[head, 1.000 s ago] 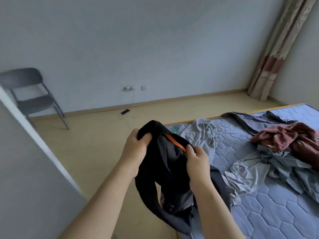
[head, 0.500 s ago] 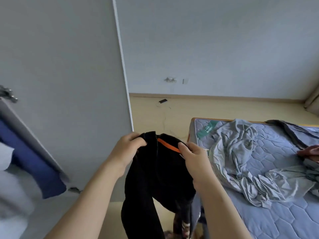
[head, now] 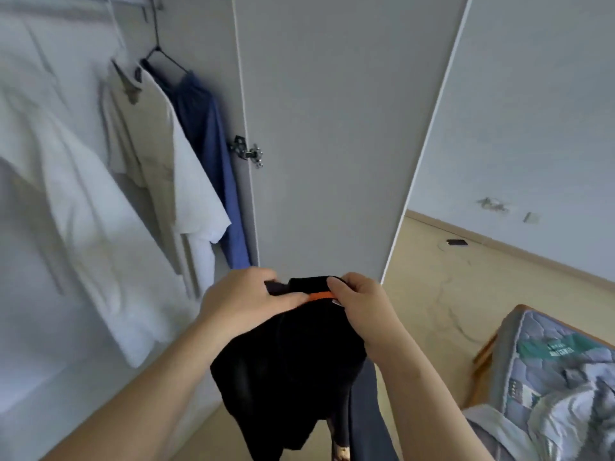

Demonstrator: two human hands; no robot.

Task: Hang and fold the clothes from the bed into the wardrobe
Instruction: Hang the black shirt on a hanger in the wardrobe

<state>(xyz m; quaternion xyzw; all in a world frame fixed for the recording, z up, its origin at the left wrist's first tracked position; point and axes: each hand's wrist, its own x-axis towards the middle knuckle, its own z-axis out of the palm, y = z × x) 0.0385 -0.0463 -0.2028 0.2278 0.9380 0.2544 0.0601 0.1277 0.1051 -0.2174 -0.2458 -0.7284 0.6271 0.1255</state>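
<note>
Black garment (head: 293,361) now before the open wardrobe (head: 326,128), hands closer together.

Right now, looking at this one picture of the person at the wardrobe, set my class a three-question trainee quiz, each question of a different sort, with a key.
1. True or false: both hands grip the black garment with the orange neck strip.
2. Which hanging shirt is nearest the grey wardrobe door? A) white short-sleeved shirt B) beige shirt C) blue shirt
3. Fill in: the quilted mattress lies at the picture's lower ____.

Key
1. True: left hand and right hand hold its collar.
2. C
3. right
</note>
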